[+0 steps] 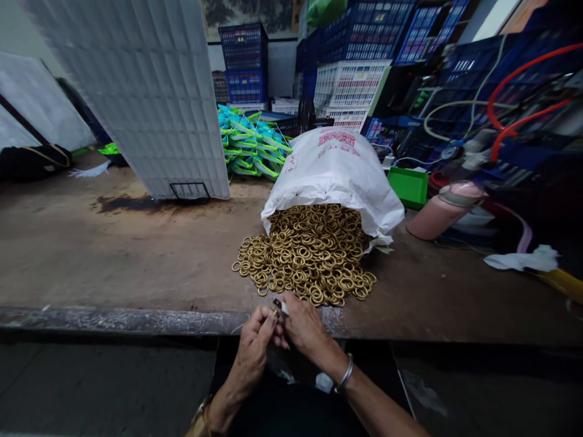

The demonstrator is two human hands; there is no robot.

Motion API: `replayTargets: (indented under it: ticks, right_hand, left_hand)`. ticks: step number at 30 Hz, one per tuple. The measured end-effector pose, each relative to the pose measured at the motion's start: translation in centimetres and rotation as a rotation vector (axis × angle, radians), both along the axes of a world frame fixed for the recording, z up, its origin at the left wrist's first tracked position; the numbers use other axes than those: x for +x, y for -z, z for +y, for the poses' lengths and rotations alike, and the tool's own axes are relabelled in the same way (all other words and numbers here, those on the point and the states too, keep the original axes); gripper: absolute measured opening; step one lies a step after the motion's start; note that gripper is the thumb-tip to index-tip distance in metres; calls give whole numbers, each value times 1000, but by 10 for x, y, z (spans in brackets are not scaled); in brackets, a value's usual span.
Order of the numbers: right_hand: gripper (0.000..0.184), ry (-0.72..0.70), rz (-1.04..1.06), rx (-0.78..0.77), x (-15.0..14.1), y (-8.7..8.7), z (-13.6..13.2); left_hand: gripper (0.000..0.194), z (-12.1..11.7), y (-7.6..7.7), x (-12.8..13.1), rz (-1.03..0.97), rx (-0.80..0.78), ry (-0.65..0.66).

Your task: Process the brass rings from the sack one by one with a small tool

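Observation:
My left hand (255, 335) is closed in a pinch at the table's front edge. A small gold-coloured bit shows at its fingertips; it looks like part of a ring, mostly hidden by the fingers. Close beside it, my right hand (306, 326) is wrapped round a small hand tool (277, 303) with a dark metal tip and a pale part. The tip lies against the left fingertips; its exact kind cannot be made out. Just beyond both hands, a heap of gold-coloured metal rings (310, 261) spills from the mouth of a white woven sack (332, 170) lying on its side.
The wooden table (136, 255) carries a tall white ribbed panel (150, 103) on a wire stand. Behind are green and blue plastic pieces (252, 142), and stacked blue crates (246, 64) and white crates (344, 85). A pink cylinder (439, 212), red hoses (494, 109) and a green tray (407, 187) are at right.

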State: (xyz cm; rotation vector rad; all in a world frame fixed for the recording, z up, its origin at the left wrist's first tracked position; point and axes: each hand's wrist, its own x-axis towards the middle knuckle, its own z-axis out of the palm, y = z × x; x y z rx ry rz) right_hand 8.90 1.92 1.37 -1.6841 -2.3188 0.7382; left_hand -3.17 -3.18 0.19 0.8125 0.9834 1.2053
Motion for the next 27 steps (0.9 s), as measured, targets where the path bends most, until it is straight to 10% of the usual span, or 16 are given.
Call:
replayTargets:
  ticks: [6,15,27]
  right_hand:
    - [12,100,350,20,4,4,11]
    - [31,129,1036,-628,-13,8,-4]
    - [16,72,748,-108,-2,-12,-1]
  left_hand:
    - [20,0,-15,2,-269,-21,21]
    - [19,10,-14,0,-382,-81,-32]
    - [17,9,-11,-1,-326,-143,-114]
